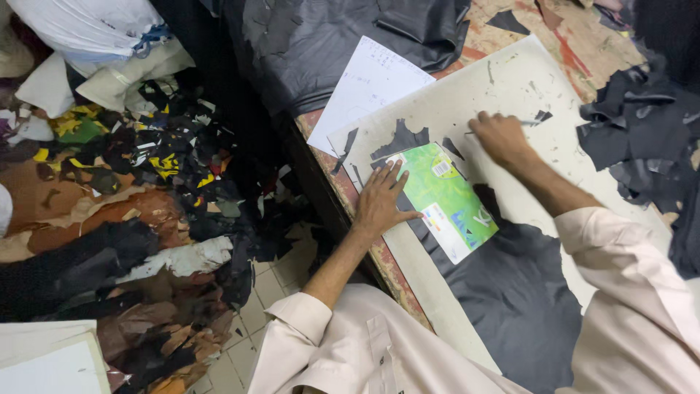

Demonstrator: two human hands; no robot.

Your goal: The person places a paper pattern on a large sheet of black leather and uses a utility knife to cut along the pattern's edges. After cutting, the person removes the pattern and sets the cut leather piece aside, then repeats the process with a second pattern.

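My left hand [381,198] lies flat with fingers spread on the left edge of a green cardboard template [445,198], pressing it onto a sheet of black leather [518,292] that lies on a pale cutting board [510,80]. My right hand [499,136] is closed around a thin cutting tool [526,122] just above the template's top right corner. Small black offcuts [399,138] sit beside the template's upper edge.
A white paper sheet [364,87] lies at the board's far left corner, next to a heap of black leather [328,36]. More black pieces [642,131] pile up on the right. Leather scraps [146,168] and white bags [87,25] cover the tiled floor on the left.
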